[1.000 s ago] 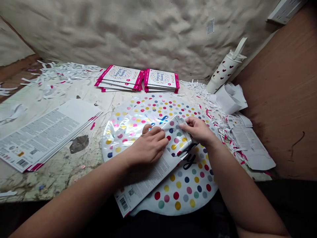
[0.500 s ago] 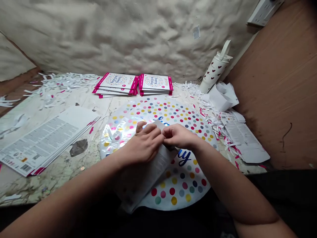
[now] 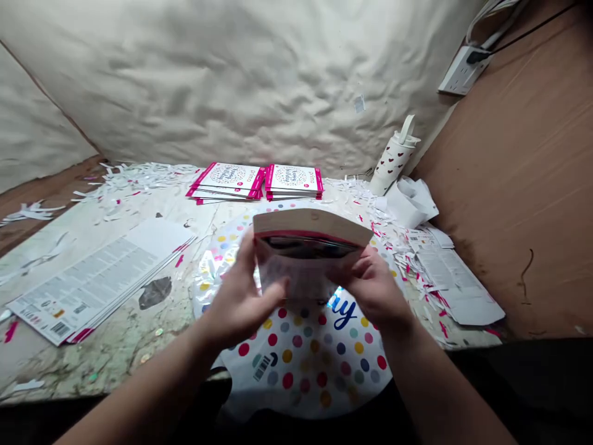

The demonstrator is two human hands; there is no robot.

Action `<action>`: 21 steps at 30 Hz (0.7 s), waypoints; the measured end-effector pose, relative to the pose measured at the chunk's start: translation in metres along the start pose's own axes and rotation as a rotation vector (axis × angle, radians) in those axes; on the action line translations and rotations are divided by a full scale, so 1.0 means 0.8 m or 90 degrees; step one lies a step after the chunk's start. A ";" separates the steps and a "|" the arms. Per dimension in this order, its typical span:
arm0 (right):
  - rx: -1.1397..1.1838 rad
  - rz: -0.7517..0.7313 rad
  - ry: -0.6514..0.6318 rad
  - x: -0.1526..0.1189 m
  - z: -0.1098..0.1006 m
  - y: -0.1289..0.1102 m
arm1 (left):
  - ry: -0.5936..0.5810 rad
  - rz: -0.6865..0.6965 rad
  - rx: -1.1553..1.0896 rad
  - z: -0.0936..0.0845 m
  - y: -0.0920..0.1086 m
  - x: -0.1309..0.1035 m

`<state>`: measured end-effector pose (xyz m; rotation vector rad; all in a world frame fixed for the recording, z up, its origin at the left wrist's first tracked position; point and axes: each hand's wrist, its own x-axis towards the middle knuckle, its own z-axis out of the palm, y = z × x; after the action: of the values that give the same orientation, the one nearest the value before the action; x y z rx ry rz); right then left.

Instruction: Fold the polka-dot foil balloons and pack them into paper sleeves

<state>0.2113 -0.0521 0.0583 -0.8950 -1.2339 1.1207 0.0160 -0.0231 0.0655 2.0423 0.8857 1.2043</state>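
Note:
Between my left hand (image 3: 245, 296) and my right hand (image 3: 375, 287) is a card sleeve (image 3: 301, 275), gripped by its two sides. Its near end faces me and bulges open, with a dark gap under a raised, curved flap (image 3: 310, 220). My left thumb lies across the sleeve's face; my right fingers curl round the other side. Beneath them lies a round white foil balloon (image 3: 315, 352) with coloured dots and blue lettering, overhanging the table's front edge. A small barcode shows on its lower left part.
Two stacks of pink-edged packets, a left one (image 3: 227, 179) and a right one (image 3: 294, 179), stand at the back. Flat printed cards (image 3: 88, 284) lie left. A bottle with hearts (image 3: 393, 162), paper scraps (image 3: 410, 201) and more cards (image 3: 451, 278) are at right.
My hands have moved apart to the sleeve's sides. The sleeve has turned from slanting to level and its end has opened. The view has tilted up slightly.

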 end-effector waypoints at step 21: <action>-0.047 0.020 -0.009 0.013 -0.009 -0.011 | -0.016 -0.349 -0.433 -0.001 -0.006 -0.008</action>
<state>0.2191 -0.0438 0.0680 -0.9663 -1.2833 1.1151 0.0116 -0.0253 0.0591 1.1705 0.8029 0.9812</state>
